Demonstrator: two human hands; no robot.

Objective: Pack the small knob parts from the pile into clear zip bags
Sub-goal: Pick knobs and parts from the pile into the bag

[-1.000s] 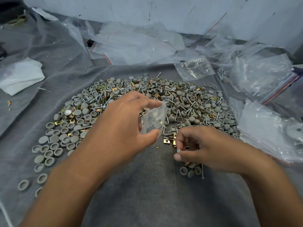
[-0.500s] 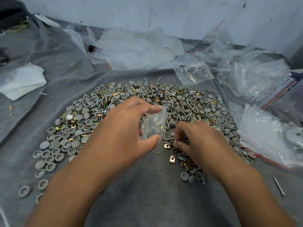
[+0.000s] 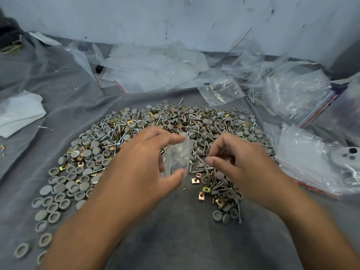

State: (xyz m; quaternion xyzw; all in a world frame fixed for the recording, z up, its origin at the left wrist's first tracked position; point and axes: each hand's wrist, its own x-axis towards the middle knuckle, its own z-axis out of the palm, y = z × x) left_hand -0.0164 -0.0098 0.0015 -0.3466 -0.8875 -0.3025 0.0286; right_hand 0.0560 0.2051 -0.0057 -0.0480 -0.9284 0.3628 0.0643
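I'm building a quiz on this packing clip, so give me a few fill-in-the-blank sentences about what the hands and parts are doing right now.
1. The small clear bag is held by the ____ hand.
2. The right hand pinches a thin metal ____ beside the bag.
3. The pile lies on a ____ cloth.
4. The zip strips on the spare bags near the wall are ____.

Missing words: left; screw; grey; red
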